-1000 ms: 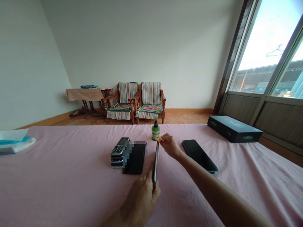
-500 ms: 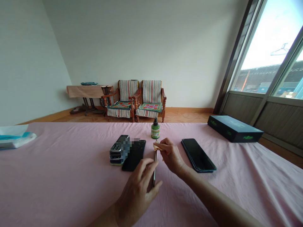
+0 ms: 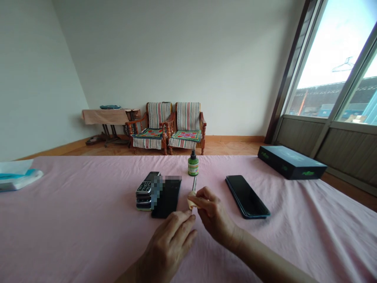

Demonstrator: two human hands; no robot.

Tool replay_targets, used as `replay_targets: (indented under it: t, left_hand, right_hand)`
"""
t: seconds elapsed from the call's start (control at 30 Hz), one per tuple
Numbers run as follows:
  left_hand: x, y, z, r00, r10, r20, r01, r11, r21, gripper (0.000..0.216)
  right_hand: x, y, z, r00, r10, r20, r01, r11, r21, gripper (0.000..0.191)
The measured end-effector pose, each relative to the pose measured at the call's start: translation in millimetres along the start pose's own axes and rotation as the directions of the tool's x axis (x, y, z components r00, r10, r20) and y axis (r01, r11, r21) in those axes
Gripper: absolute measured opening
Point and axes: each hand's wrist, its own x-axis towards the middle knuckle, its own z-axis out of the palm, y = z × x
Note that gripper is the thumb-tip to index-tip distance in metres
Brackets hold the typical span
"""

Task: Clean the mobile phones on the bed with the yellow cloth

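Note:
A slim phone (image 3: 194,184) stands on its narrow edge on the pink cloth, its silvery side facing up. My left hand (image 3: 172,237) grips its near part, and the fingers hide most of it. Pinched in my right hand (image 3: 216,216) is a folded cream cloth (image 3: 192,200), pressed over the phone's upper edge close to my left fingertips. Left of the hands, a black phone (image 3: 167,198) lies flat beside a stack of keypad phones (image 3: 144,192). To the right lies a stack of dark touchscreen phones (image 3: 247,196).
A green pump bottle (image 3: 193,166) stands just beyond the held phone. At the far right of the pink-covered surface (image 3: 88,236) sits a black box (image 3: 291,162); a white and blue packet (image 3: 20,177) lies at the left edge. Two wooden chairs (image 3: 188,118) stand by the wall.
My right hand has drawn the cream cloth along the phone's edge towards me, down to my left fingers. More of the phone's far end now shows. My left hand has shifted slightly nearer.

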Motion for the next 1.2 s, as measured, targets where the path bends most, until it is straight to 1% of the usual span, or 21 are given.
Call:
replay_targets:
  t: [0.07,0.13,0.2,0.27,0.37,0.43,0.5,0.57,0.7,0.77,0.83,0.9,0.93,1.03,1.1,1.2]
  left_hand:
    - [-0.5,-0.5,0.7,1.0,-0.022,-0.009,0.022,0.999,-0.038,0.045]
    - [-1.7,-1.8,1.0,0.999,-0.028,-0.022,0.027,0.999,-0.04,0.044]
    - [-2.8,-3.1,1.0,0.999,-0.033,-0.028,0.032,0.998,-0.046,0.041]
    - [-3.4,-4.4,0.9,0.998,-0.042,-0.038,0.04,0.998,-0.054,0.04]
    - [-3.3,-6.9,1.4,0.997,-0.041,-0.068,0.039,0.999,-0.026,0.034]
    - [-3.0,-8.2,2.2,0.993,-0.004,-0.115,0.006,1.0,0.015,0.027]
    - [-2.6,-8.3,2.9,0.987,0.036,-0.159,-0.029,0.999,0.046,0.024]
    - [-2.1,-7.0,3.3,0.984,0.059,-0.169,-0.05,0.997,0.054,0.024]
    - [-0.3,-4.1,3.0,0.985,0.083,-0.151,-0.076,0.996,0.055,0.026]
    - [0.5,-3.9,2.5,0.985,0.086,-0.151,-0.077,0.995,0.061,0.026]
    - [0.9,-4.4,2.0,0.984,0.081,-0.16,-0.07,0.995,0.069,0.025]
    - [1.0,-5.2,1.8,0.983,0.074,-0.17,-0.062,0.995,0.072,0.024]
    - [0.9,-5.6,1.9,0.982,0.075,-0.173,-0.063,0.995,0.074,0.024]
    - [0.8,-6.3,3.0,0.981,0.086,-0.174,-0.073,0.994,0.077,0.023]
    - [0.6,-6.2,4.1,0.98,0.094,-0.175,-0.081,0.994,0.079,0.023]
    - [0.3,-5.4,5.0,0.979,0.094,-0.18,-0.08,0.993,0.087,0.024]
  right_hand:
    - [14.8,14.3,1.2,0.999,0.012,-0.037,-0.014,0.999,-0.041,0.042]
    - [31.7,30.0,3.0,0.997,0.041,-0.065,-0.047,0.995,-0.084,0.036]
    - [42.9,38.7,5.1,0.995,0.057,-0.083,-0.064,0.994,-0.091,0.034]
    - [43.1,35.2,7.0,0.995,0.054,-0.079,-0.06,0.995,-0.082,0.033]
    - [25.3,11.1,9.6,0.999,0.022,-0.031,-0.023,0.999,-0.035,0.038]
    - [11.3,-6.0,10.7,1.0,0.015,-0.003,-0.015,1.0,-0.01,0.041]
    - [4.7,-13.3,11.0,1.0,0.016,0.008,-0.015,1.0,-0.005,0.042]
    - [9.3,-7.1,10.4,1.0,0.023,-0.008,-0.023,0.999,-0.035,0.042]
    - [37.6,25.7,8.4,0.995,0.058,-0.079,-0.068,0.99,-0.127,0.033]
    - [46.2,33.6,7.7,0.994,0.065,-0.088,-0.076,0.988,-0.135,0.03]
    - [43.8,28.3,7.3,0.996,0.057,-0.074,-0.067,0.989,-0.133,0.029]
    - [31.5,12.0,7.1,0.998,0.044,-0.045,-0.049,0.991,-0.121,0.031]
    - [23.5,2.2,7.0,0.999,0.035,-0.008,-0.036,0.995,-0.094,0.032]
    - [3.9,-19.7,6.3,0.998,0.054,0.028,-0.053,0.998,-0.02,0.038]
    - [2.1,-19.7,6.2,0.997,0.07,0.027,-0.069,0.997,-0.03,0.04]
    - [18.5,1.6,7.1,0.997,0.08,-0.01,-0.08,0.99,-0.118,0.038]
